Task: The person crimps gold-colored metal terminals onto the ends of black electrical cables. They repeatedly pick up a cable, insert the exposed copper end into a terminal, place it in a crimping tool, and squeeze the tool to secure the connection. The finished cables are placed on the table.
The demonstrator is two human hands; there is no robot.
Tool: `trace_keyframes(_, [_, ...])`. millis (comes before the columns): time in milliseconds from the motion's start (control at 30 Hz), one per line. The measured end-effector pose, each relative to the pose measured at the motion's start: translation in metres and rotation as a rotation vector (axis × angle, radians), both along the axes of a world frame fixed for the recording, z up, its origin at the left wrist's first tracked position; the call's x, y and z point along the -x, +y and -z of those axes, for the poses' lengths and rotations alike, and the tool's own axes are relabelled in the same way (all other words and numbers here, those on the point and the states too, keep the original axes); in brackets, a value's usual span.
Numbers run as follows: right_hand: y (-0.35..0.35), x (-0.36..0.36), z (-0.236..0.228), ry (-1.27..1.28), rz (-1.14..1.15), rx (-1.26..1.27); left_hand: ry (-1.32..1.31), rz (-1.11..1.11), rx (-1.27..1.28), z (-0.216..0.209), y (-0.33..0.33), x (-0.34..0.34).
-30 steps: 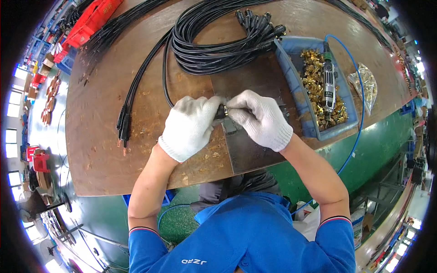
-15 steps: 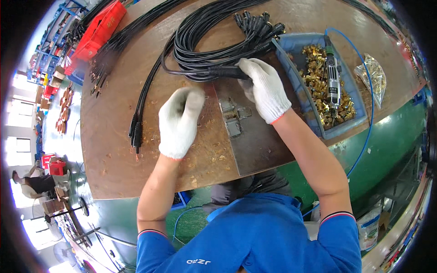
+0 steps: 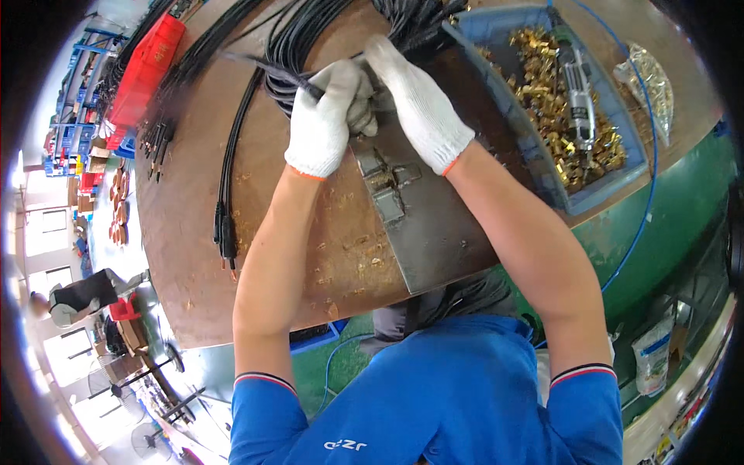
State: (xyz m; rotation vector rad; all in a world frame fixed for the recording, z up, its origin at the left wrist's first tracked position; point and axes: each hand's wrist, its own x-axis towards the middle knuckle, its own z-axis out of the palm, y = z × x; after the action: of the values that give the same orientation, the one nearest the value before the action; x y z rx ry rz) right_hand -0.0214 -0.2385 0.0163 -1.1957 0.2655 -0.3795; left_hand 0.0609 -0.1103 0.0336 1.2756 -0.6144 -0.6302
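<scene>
On the brown workbench [image 3: 333, 256], left of the blue plastic bin [image 3: 612, 186], lies a coil of black cables [image 3: 298, 31]. Also left of the bin, the gloved left hand [image 3: 325, 116] now grasps a single black cable [image 3: 271, 70], which the right hand [image 3: 422, 101] held half a second ago: apparently a handover, though whether the right hand grips anything I cannot tell.

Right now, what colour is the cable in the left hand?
The cable is black, best seen in the head view, slightly blurred.

Bright glare from windows [image 3: 54, 221] at left, blurred cable [image 3: 267, 68] by left hand [image 3: 327, 116], fisheye bending toward rim, black corners
</scene>
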Motion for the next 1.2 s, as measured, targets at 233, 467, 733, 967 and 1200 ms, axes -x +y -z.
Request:
trace_keyframes(233, [0.02, -0.005, -0.001, 0.13, 0.066, 0.531, -0.266, -0.121, -0.064, 0.016, 0.005, -0.004])
trace_keyframes(467, [0.017, -0.004, 0.011, -0.042, -0.049, 0.266, -0.143, -0.062, -0.137, 0.036, 0.007, -0.014])
trace_keyframes(733, [0.012, -0.021, 0.026, -0.067, 0.138, 0.674, -0.371, -0.287, -0.056, 0.032, -0.007, -0.001])
trace_keyframes(967, [0.013, -0.009, 0.014, 0.067, 0.113, 0.778, -0.404, -0.172, -0.085, 0.048, -0.003, -0.01])
trace_keyframes(1200, [0.006, -0.019, 0.02, -0.016, -0.026, 0.675, -0.306, -0.344, -0.095, 0.054, 0.0, -0.012])
